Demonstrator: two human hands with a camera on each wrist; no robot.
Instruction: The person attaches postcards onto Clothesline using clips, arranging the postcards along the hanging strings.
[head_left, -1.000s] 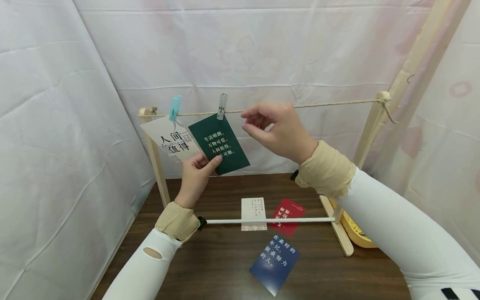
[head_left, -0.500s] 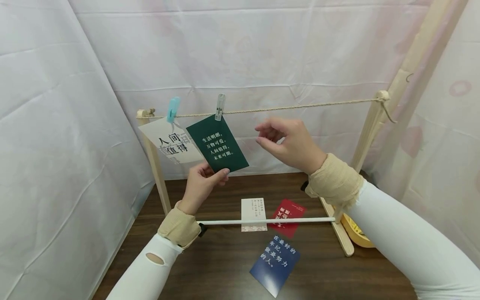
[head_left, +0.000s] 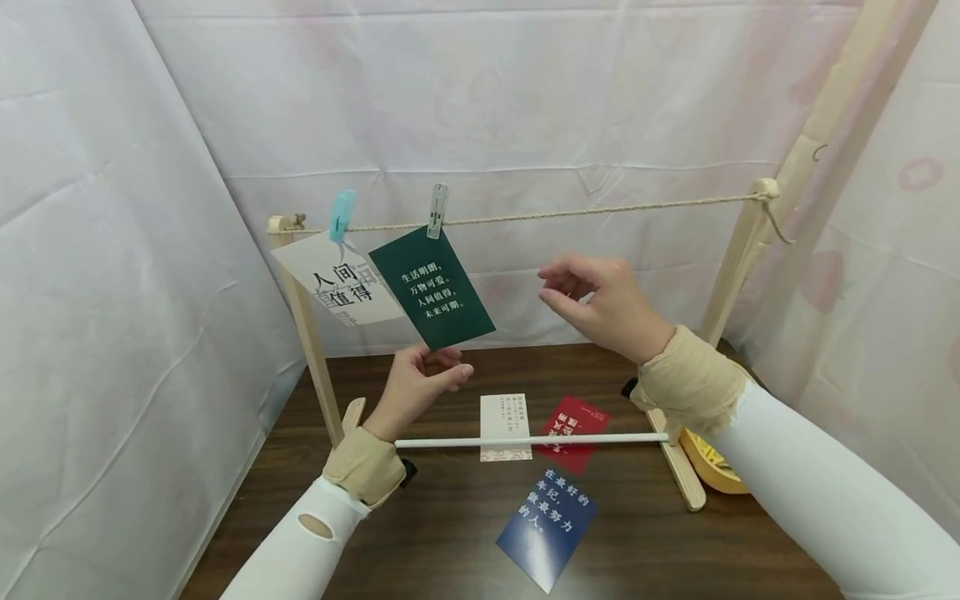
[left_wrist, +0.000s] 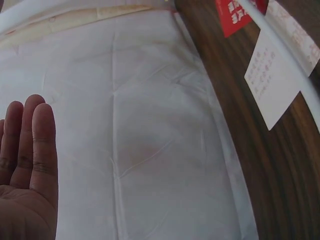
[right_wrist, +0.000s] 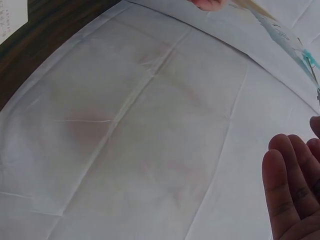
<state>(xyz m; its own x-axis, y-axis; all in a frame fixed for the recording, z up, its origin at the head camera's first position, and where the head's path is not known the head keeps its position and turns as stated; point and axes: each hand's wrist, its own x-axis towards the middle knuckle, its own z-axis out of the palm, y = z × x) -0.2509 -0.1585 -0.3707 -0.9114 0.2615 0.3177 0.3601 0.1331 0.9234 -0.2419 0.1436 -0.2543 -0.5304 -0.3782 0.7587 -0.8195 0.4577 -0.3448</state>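
A dark green card point(head_left: 438, 287) with white writing hangs tilted from a twine line point(head_left: 570, 214), held by a clear clothespin point(head_left: 437, 211). Left of it, a white card point(head_left: 341, 283) hangs from a blue clothespin point(head_left: 342, 215), partly behind the green one. Just below the green card's bottom corner is my left hand point(head_left: 422, 383), fingers loosely bent, gripping nothing; whether it touches the corner is unclear. My right hand point(head_left: 609, 302) hovers beneath the line, to the right of the green card, relaxed and holding nothing. The left wrist view shows extended fingers point(left_wrist: 44, 145).
On the brown table point(head_left: 420, 533) lie a cream card point(head_left: 505, 417), a red card point(head_left: 576, 421) and a blue card point(head_left: 547, 529). A white bar point(head_left: 600, 438) crosses low between the wooden posts. Behind the right foot is a yellow basket point(head_left: 716, 467).
My left hand has let go of the green card and dropped below it. My right hand has moved down and right, away from the line. The card stays hanging.
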